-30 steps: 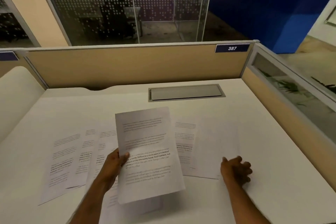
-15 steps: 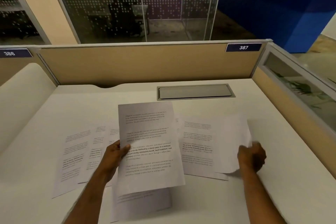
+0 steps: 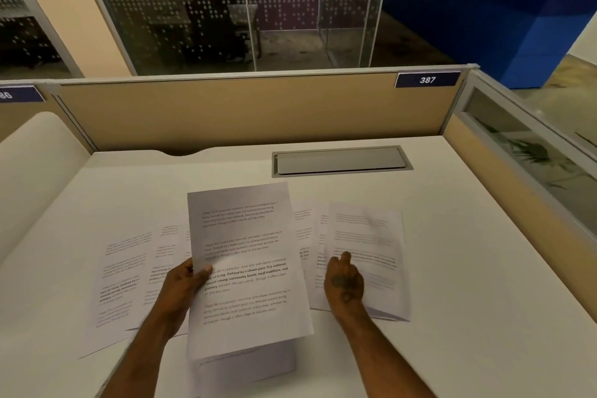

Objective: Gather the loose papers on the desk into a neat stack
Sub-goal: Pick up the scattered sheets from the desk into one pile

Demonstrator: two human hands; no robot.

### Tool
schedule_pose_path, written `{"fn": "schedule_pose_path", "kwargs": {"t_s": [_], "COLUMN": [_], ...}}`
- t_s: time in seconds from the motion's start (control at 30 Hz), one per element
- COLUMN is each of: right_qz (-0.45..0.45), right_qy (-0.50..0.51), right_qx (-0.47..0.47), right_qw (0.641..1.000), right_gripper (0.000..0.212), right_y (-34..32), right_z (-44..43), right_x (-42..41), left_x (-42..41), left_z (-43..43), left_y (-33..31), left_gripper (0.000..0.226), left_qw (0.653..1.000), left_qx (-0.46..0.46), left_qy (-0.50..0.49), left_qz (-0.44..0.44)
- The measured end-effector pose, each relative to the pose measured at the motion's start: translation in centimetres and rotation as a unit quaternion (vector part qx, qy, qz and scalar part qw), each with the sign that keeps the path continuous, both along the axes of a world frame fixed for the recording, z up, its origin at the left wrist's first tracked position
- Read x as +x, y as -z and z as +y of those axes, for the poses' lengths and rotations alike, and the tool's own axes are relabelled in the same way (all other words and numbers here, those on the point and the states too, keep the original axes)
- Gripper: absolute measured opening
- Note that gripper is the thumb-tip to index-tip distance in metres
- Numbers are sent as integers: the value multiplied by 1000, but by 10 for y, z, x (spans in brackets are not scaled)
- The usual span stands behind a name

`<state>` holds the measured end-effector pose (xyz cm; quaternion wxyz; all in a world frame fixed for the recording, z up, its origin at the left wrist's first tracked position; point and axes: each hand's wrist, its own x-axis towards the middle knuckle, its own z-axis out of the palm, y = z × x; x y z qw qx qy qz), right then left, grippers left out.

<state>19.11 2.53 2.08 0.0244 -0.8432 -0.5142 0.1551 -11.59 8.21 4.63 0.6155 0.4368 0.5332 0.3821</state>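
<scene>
Printed white sheets lie spread over the white desk (image 3: 468, 236). My left hand (image 3: 184, 284) grips one printed sheet (image 3: 245, 268) by its left edge and holds it lifted above the desk, text facing me. My right hand (image 3: 344, 281) holds the left edge of a second printed sheet (image 3: 368, 255), raised off the desk at the right, its lower edge curled up. Several loose sheets (image 3: 126, 271) lie fanned out flat to the left. More sheets (image 3: 307, 245) lie between my hands, partly hidden. Another sheet (image 3: 252, 365) lies under the held one.
A grey cable flap (image 3: 340, 161) is set into the desk at the back. Tan partition panels (image 3: 245, 113) wall the back and right side, with a blue label reading 387 (image 3: 427, 79). A cream curved panel (image 3: 35, 155) stands at the left.
My right hand took hold of the right-hand sheet, turned it over so its printed side faces up, and brought it leftwards. The left hand kept holding its sheet.
</scene>
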Motion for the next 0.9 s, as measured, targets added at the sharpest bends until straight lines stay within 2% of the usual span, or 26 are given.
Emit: {"fn": "schedule_pose_path", "kwargs": {"t_s": [0.07,0.13,0.17,0.23,0.27,0.33,0.4,0.43,0.57,0.73,0.9], "right_qz": [59,124,135,97,78,92,109,108,170,238,291], "right_qy": [15,78,123,222,275,367,389,383,364,372,385], "right_qx": [-3,38,74,113,100,38,-18,-28,-6,-4,17], "right_qw": [998,989,980,964,953,925,915,917,916,897,876], "right_gripper": [47,63,62,54,57,83,107,111,98,87,60], "right_y": [9,11,11,14,16,17,15,13,15,19,24], "right_z": [1,-1,-3,-7,-12,-22,-25,-25,-19,-10,-5], "right_x": [-7,-3,6,35,52,81,93,95,98,96,96], "left_x": [-3,-6,-7,-11,-12,-16,-18,-18,-15,-17,-19], "left_z": [-2,-3,-4,-5,-6,-8,-8,-9,-10,-11,-10], "left_y": [1,2,2,2,2,3,5,5,3,1,4], "left_gripper": [25,25,25,25,26,25,26,26,25,23,24], "left_qw": [1000,1000,1000,1000,1000,1000,1000,1000,999,999,999], "left_qx": [1,1,1,2,3,2,-1,-2,3,6,4], "left_qy": [-2,-6,-8,-10,-12,-18,-22,-23,-28,-37,-42], "left_qz": [6,8,10,14,15,15,15,16,22,27,35]}}
